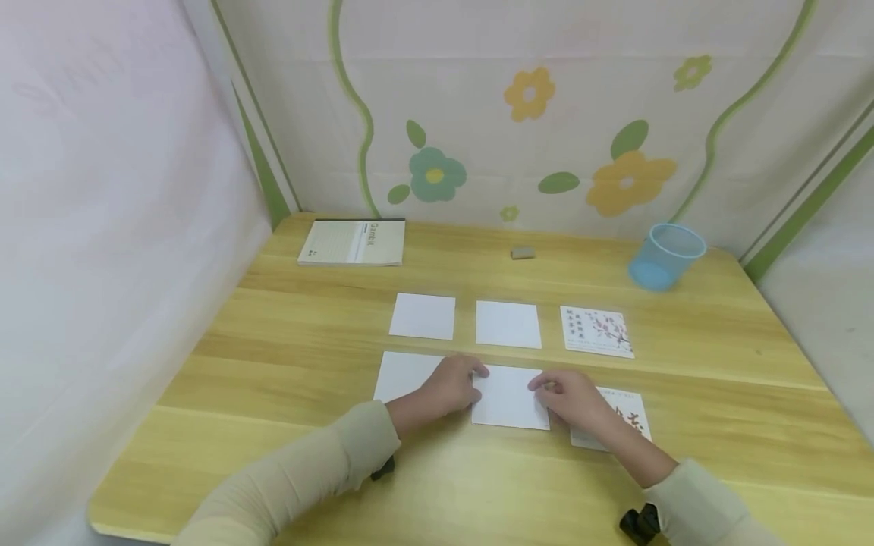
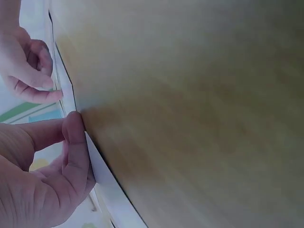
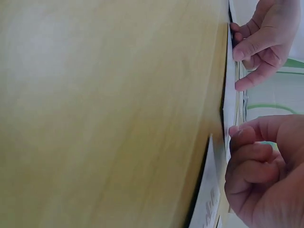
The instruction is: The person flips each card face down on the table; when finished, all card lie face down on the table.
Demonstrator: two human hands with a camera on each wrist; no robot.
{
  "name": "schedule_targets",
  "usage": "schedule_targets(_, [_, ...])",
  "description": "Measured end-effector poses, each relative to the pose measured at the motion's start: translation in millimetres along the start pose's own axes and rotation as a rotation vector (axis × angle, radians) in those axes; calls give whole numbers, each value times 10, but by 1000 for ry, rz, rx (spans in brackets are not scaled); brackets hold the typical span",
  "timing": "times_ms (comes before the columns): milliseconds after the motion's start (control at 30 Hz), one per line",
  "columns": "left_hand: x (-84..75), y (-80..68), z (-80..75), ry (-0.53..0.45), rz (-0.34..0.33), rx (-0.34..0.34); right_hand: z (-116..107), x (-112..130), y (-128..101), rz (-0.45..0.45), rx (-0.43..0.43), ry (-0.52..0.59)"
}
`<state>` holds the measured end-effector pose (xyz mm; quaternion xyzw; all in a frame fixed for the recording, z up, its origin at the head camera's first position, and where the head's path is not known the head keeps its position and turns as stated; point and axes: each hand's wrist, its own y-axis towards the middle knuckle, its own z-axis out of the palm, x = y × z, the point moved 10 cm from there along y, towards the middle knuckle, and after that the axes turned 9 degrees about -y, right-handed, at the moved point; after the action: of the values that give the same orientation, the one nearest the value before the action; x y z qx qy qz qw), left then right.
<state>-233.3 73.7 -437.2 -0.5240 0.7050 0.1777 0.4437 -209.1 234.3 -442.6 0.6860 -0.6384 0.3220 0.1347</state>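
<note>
A square white card (image 1: 510,406) lies on the table in the middle of the front row, with a hand at either side. My left hand (image 1: 451,385) touches its left side, index finger at the far corner and thumb lower along the edge, spread apart. With index finger and thumb close together, my right hand (image 1: 573,398) pinches the card's right edge near the far corner. Another white card (image 1: 404,373) is partly covered by my left hand. Under my right hand and wrist, a card with reddish brush characters (image 1: 635,413) shows in part.
Behind lie two blank white cards (image 1: 422,316) and a card with blossoms and writing (image 1: 598,332). Farther back are a notebook (image 1: 351,243), a small grey-brown block (image 1: 522,252) and a blue see-through cup (image 1: 665,258). A flowered cloth (image 1: 478,91) hangs at the table's far edge.
</note>
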Motion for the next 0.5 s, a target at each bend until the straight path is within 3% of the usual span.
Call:
schedule_targets(167, [-69,52,43,5,-2,31,-220,-17,13,-27,-58,-53])
schedule_targets(333, [-406,240,176,4,30,101,-748,-200,67,-8,-204,-119])
schedule_targets(400, [-548,375,287,-75,11,152,-913,-343,118,42,-207,-159])
schedule_targets(500, [-716,621,475,-290,-84,183,-1057,-610,212,129,-160,-225])
